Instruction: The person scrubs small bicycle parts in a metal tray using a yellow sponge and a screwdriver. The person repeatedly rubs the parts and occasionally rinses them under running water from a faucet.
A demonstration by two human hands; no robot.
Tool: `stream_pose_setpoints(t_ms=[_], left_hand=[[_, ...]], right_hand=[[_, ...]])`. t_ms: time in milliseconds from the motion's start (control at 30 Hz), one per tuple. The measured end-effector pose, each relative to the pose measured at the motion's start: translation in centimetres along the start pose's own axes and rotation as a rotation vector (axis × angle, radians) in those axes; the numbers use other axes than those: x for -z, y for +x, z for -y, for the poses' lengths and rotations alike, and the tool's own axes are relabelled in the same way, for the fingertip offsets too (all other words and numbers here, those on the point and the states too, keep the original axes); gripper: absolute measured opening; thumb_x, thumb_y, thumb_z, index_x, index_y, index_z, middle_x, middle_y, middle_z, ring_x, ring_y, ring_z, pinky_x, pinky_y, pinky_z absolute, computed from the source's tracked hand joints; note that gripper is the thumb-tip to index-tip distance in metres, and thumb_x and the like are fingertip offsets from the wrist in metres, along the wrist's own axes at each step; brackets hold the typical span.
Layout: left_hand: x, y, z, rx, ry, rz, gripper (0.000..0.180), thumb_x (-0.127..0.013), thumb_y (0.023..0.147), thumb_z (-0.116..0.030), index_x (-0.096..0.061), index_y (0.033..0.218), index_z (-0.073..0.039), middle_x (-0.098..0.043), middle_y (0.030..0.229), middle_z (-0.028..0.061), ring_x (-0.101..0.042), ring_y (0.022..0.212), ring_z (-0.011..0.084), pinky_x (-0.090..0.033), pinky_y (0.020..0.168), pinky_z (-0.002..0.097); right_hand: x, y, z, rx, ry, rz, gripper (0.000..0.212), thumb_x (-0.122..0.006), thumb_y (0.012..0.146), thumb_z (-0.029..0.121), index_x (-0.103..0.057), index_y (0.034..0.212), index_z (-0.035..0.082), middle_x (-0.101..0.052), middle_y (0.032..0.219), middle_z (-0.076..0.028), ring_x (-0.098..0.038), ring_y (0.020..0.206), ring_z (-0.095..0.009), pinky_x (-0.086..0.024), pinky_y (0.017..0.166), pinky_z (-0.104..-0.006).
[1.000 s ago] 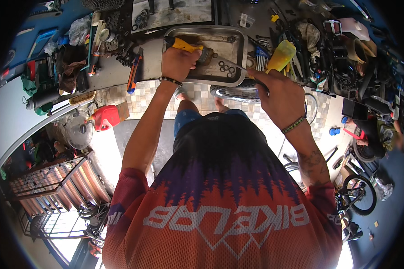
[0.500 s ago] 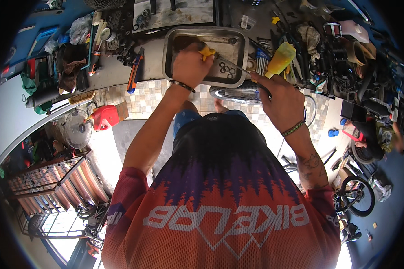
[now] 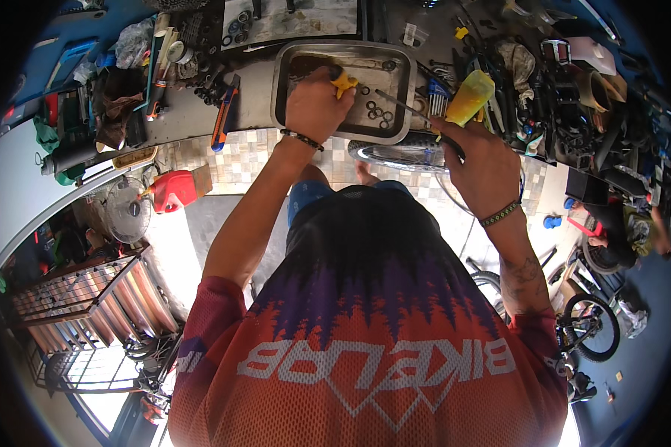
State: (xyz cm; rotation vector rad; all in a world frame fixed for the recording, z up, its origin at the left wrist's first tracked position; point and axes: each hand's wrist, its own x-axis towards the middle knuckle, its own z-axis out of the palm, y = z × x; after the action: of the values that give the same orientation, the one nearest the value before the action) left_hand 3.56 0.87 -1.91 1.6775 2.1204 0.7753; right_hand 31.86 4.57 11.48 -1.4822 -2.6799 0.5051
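Left hand (image 3: 317, 108) is curling closed round a yellow handle (image 3: 343, 84) over the metal tray (image 3: 412, 74); right hand (image 3: 484, 164) is pinching a slim rod (image 3: 401, 103), its tip pointing in near small rings (image 3: 379, 112), the walls probably containing mess. The tray is sitting at the desk's (image 3: 254, 93) front edge, a yellow bottle (image 3: 471, 97) crowding its right, slight room showing between tools.

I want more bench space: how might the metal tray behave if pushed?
The metal tray looks stiff, with raised walls. Being wide and shallow, it would probably slide rather than tip, though the small rings inside might shift.
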Motion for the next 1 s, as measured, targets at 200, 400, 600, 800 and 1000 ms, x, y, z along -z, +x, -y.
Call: stream_pose_setpoints(t_ms=[200, 400, 600, 800, 1000], left_hand=[[0.0, -0.1, -2.2, -0.118, 0.139, 0.043, 0.022, -0.081, 0.092, -0.026, -0.079, 0.102, -0.007, -0.075, 0.110, 0.0110, -0.077, 0.091, 0.0381, -0.064, 0.079, 0.0499], [0.1, 0.4, -1.1, -0.049, 0.054, 0.048, 0.025, -0.084, 0.091, -0.027, -0.079, 0.100, -0.004, -0.076, 0.108, 0.0141, -0.076, 0.091, 0.0408, -0.063, 0.080, 0.0502], [0.5, 0.9, -0.7, 0.007, -0.035, 0.055, 0.032, -0.088, 0.088, -0.029, -0.078, 0.095, 0.000, -0.077, 0.109, 0.0177, -0.076, 0.091, 0.0429, -0.063, 0.080, 0.0491], [1.6, 1.3, -0.1, 0.161, -0.122, 0.141, 0.031, -0.088, 0.090, -0.026, -0.079, 0.086, 0.004, -0.079, 0.087, 0.0185, -0.077, 0.072, 0.0349, -0.064, 0.073, 0.0426], [1.8, 1.0, 2.1, 0.477, -0.544, 0.145, 0.031, -0.087, 0.094, -0.024, -0.083, 0.093, 0.007, -0.079, 0.075, 0.0103, -0.077, 0.065, 0.0145, -0.063, 0.061, 0.0303]], right_hand=[[-1.3, -0.1, -0.1, 0.014, 0.070, -0.002, 0.035, -0.076, 0.095, 0.013, -0.083, 0.127, 0.026, -0.072, 0.092, -0.009, -0.076, 0.080, -0.032, -0.061, 0.070, -0.0472], [-1.9, -0.6, -0.7, -0.045, 0.145, 0.018, 0.038, -0.078, 0.095, 0.014, -0.082, 0.131, 0.027, -0.072, 0.092, -0.008, -0.074, 0.082, -0.032, -0.060, 0.073, -0.0464], [-2.3, -0.6, -0.7, -0.038, 0.188, 0.011, 0.039, -0.079, 0.096, 0.015, -0.082, 0.133, 0.027, -0.073, 0.093, -0.009, -0.074, 0.083, -0.033, -0.059, 0.075, -0.0466], [-2.0, -0.6, -0.5, -0.051, 0.201, 0.010, 0.040, -0.079, 0.095, 0.015, -0.081, 0.134, 0.028, -0.073, 0.094, -0.009, -0.074, 0.081, -0.031, -0.059, 0.074, -0.0458], [-2.2, 0.0, 0.4, -0.009, 0.232, -0.027, 0.041, -0.079, 0.095, 0.014, -0.082, 0.133, 0.027, -0.072, 0.091, -0.008, -0.074, 0.079, -0.030, -0.059, 0.073, -0.0447]])
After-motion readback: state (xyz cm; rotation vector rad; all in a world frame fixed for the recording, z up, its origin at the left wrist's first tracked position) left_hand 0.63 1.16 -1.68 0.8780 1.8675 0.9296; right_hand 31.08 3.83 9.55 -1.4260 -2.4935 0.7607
